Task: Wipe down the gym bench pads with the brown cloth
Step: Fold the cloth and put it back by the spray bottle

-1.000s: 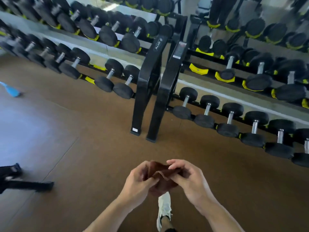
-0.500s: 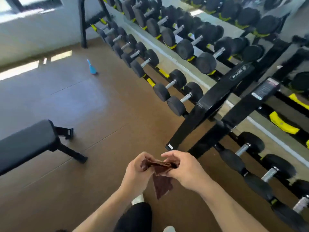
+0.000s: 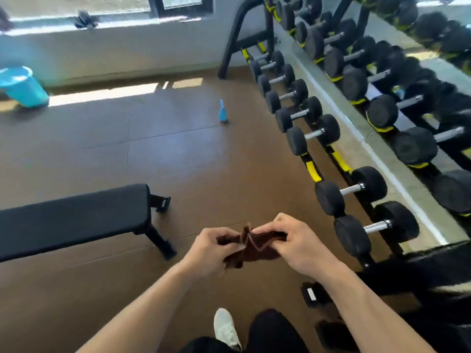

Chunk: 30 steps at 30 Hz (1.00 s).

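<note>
The brown cloth is bunched between both hands in front of me, low in the middle of the view. My left hand pinches its left side and my right hand pinches its upper right edge. A flat gym bench with a black pad stands to the left, its near end about a hand's width left of my left hand. Neither hand touches the bench.
A long dumbbell rack with a mirror behind it runs along the right. A small blue bottle stands on the brown floor ahead. A blue bucket sits at far left by the wall. My white shoe is below.
The view has swung left, bringing the bench closer and the bucket into sight. Both hands still hold the cloth, now gathered up rather than hanging down.
</note>
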Each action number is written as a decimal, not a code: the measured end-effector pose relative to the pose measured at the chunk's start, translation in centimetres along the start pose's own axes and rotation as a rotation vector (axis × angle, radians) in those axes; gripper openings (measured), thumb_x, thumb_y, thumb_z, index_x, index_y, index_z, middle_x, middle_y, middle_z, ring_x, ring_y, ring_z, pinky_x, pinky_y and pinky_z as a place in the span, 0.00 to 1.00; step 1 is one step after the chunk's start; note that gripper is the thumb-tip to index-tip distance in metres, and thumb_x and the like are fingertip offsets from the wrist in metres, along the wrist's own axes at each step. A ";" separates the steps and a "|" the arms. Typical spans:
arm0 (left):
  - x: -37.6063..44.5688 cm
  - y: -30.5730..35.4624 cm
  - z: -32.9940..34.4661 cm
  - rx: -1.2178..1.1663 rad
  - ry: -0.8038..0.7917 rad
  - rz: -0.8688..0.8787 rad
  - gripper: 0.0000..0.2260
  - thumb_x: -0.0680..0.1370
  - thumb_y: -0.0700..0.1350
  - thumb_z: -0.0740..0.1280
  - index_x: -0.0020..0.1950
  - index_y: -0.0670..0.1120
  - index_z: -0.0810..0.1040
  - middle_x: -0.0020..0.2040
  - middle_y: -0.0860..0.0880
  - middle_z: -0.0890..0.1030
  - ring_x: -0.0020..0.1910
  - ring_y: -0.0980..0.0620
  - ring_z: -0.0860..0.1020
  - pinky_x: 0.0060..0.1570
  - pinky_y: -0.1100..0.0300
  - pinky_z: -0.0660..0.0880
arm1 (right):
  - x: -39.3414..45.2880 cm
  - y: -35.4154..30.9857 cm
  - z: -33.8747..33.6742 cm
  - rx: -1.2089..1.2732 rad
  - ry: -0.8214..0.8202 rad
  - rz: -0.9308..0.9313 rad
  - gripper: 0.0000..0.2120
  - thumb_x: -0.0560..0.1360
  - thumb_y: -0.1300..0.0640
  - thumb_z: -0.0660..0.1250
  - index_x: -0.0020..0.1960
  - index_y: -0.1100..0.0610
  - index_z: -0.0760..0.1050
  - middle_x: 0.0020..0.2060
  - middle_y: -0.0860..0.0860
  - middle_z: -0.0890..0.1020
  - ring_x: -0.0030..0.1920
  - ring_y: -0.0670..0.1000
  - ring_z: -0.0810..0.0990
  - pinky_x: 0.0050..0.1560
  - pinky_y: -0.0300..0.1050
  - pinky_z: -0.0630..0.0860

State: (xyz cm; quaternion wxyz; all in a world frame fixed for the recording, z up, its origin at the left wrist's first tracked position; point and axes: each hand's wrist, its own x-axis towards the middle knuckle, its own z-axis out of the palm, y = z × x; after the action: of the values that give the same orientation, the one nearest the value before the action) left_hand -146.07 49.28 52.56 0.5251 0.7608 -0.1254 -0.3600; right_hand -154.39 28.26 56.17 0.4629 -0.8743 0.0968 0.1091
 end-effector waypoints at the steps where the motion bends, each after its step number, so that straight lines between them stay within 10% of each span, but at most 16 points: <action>1: 1.5 0.8 -1.5 -0.020 -0.003 -0.016 0.05 0.79 0.44 0.73 0.52 0.46 0.86 0.43 0.48 0.88 0.40 0.53 0.86 0.37 0.66 0.78 | 2.0 -0.5 -0.7 0.027 -0.003 -0.038 0.20 0.78 0.68 0.70 0.52 0.42 0.87 0.45 0.47 0.78 0.50 0.48 0.80 0.56 0.47 0.80; 6: 9.3 3.8 -8.4 -0.063 0.110 -0.098 0.06 0.81 0.45 0.70 0.54 0.51 0.86 0.45 0.48 0.88 0.46 0.49 0.87 0.48 0.52 0.83 | 11.7 -2.4 -4.4 0.150 -0.086 -0.220 0.19 0.75 0.72 0.73 0.49 0.47 0.87 0.59 0.39 0.84 0.70 0.36 0.72 0.67 0.27 0.66; 10: 17.0 7.3 -12.6 0.008 0.308 -0.098 0.03 0.79 0.46 0.72 0.51 0.47 0.82 0.44 0.48 0.88 0.44 0.49 0.87 0.48 0.49 0.85 | 20.6 -4.1 -7.3 0.019 -0.245 -0.350 0.15 0.77 0.64 0.75 0.48 0.42 0.87 0.51 0.37 0.84 0.68 0.39 0.75 0.78 0.32 0.52; 18: 31.2 15.8 -18.2 -0.066 0.275 -0.109 0.07 0.79 0.46 0.71 0.51 0.43 0.84 0.45 0.44 0.87 0.44 0.45 0.85 0.52 0.48 0.81 | 39.6 -6.7 -11.9 -0.412 -0.022 -0.686 0.07 0.77 0.54 0.72 0.52 0.46 0.86 0.41 0.45 0.82 0.49 0.50 0.76 0.67 0.45 0.69; 23: 38.8 18.7 -22.4 -0.507 0.110 -0.073 0.11 0.81 0.44 0.65 0.54 0.39 0.83 0.46 0.41 0.86 0.43 0.48 0.84 0.43 0.58 0.80 | 49.4 -8.6 -14.7 -0.354 0.161 -0.444 0.13 0.72 0.48 0.78 0.51 0.47 0.76 0.45 0.43 0.76 0.49 0.47 0.72 0.50 0.44 0.73; 27: 45.4 18.8 -27.8 -0.447 0.028 -0.025 0.23 0.69 0.33 0.74 0.63 0.43 0.76 0.52 0.40 0.85 0.47 0.45 0.83 0.43 0.56 0.79 | 57.9 -10.1 -16.8 -0.308 0.016 -0.217 0.26 0.71 0.36 0.75 0.64 0.42 0.72 0.56 0.40 0.79 0.57 0.45 0.78 0.57 0.47 0.77; 30: 50.7 18.7 -31.5 -0.284 0.181 -0.038 0.25 0.66 0.27 0.73 0.59 0.46 0.73 0.57 0.42 0.84 0.49 0.44 0.84 0.44 0.52 0.80 | 64.8 -11.3 -17.2 -0.372 -0.054 -0.110 0.21 0.71 0.31 0.72 0.56 0.42 0.76 0.49 0.40 0.83 0.49 0.46 0.82 0.52 0.49 0.80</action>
State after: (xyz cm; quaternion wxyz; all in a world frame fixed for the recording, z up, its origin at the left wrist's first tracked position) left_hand -85.13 34.95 54.08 0.6298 0.7104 -0.0108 -0.3139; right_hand -87.57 15.75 56.32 0.3010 -0.9455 0.0146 0.1232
